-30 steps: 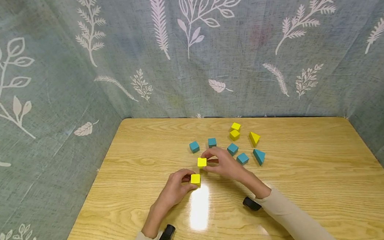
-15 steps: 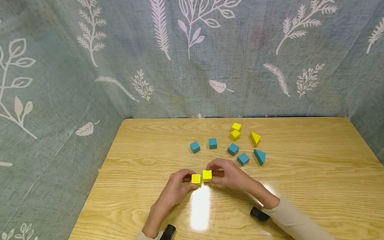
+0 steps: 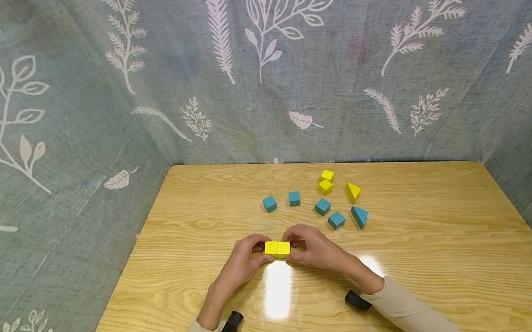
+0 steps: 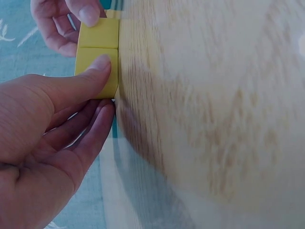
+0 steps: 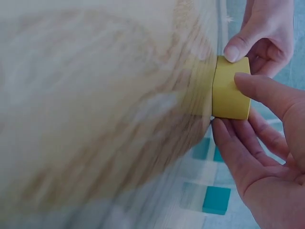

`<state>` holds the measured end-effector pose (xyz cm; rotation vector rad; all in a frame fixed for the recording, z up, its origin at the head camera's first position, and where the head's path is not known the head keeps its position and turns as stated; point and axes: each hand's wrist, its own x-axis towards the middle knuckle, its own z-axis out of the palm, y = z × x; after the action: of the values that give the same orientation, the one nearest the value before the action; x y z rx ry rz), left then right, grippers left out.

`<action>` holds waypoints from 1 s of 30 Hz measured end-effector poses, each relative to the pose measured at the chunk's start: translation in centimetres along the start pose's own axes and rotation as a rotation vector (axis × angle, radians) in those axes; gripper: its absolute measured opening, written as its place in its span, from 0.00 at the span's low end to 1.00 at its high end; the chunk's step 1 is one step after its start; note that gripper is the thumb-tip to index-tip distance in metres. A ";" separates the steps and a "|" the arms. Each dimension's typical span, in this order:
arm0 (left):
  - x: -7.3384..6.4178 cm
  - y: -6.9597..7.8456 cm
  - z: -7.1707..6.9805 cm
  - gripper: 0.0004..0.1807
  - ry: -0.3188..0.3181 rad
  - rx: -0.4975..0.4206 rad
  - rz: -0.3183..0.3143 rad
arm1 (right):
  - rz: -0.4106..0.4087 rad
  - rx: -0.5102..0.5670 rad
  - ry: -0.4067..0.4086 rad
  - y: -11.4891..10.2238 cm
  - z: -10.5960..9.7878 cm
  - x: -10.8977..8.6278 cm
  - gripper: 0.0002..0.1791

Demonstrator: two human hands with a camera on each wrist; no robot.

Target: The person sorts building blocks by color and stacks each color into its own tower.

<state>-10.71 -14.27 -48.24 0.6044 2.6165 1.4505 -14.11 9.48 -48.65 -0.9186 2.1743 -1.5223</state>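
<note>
Two yellow cubes sit side by side on the wooden table, their faces touching. My left hand (image 3: 243, 261) pinches the left yellow cube (image 3: 271, 249) between thumb and fingers. From the other side, my right hand (image 3: 314, 248) pinches the right yellow cube (image 3: 284, 249) the same way. In the left wrist view the left thumb lies across the near cube (image 4: 97, 78), and a thin seam parts it from the far cube (image 4: 98, 34). The right wrist view shows the yellow cube (image 5: 228, 102) between the right thumb and fingers, low against the tabletop.
Behind the hands lie several blue cubes (image 3: 294, 199) and a blue triangular block (image 3: 359, 217). Farther back are two yellow cubes (image 3: 325, 186) close together and a yellow triangular block (image 3: 353, 192). A patterned curtain (image 3: 244, 111) borders the wooden table (image 3: 195, 206) at the back and sides.
My right hand has brought its yellow cube toward me, then left against the other one, closing the gap between them. My left hand has stayed in place, holding its cube.
</note>
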 end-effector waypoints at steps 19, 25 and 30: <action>-0.2 0.0 0.0 0.17 -0.006 -0.010 -0.026 | -0.072 -0.271 0.064 -1.2 -2.8 0.2 0.18; -0.2 -0.1 0.0 0.17 -0.002 -0.005 -0.027 | -0.124 -0.345 0.163 -1.3 -5.1 0.7 0.14; -0.2 -0.1 0.1 0.17 0.006 0.007 -0.014 | -0.111 -0.379 0.243 -1.1 -7.5 1.3 0.14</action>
<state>-10.55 -14.30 -48.43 0.5819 2.6260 1.4412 -19.21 13.71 -44.75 -1.0270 2.6917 -1.3528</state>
